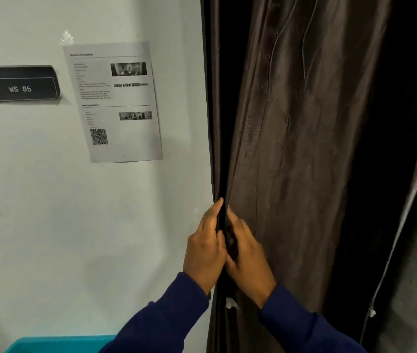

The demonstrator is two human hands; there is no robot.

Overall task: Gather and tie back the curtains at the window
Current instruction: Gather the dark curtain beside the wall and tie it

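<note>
- At the left edge of the window opening: brown curtain (291, 149), satin-like sheen, hanging in long vertical folds; its leading edge lies against the white wall (75, 225).
- Left hand (206, 248): on the wall side of the curtain's leading edge, fingers together and curled round the bunched edge fold, index finger stretched upward along it.
- Right hand (249, 263): on the window side of the same fold, just beside the left hand and touching it; fingers curled in on the fabric, gripping it. Fingertips hidden in the fold.
- Both forearms: dark blue sleeves (166, 319), rising from the bottom of the view.
- Second curtain panel (411, 250): grey, far right, hanging apart from the brown one, with a dark gap between them.
- Small white tag (231, 302): on the brown curtain just below the right wrist; nature unclear.
- Wall items: black plaque (19, 84) reading "WS 05", upper left; printed sheet (113, 100) with small photographs and a QR code, fixed beside the plaque, between it and the curtain.
- Teal object (57, 344): bottom left, only its top edge visible.
</note>
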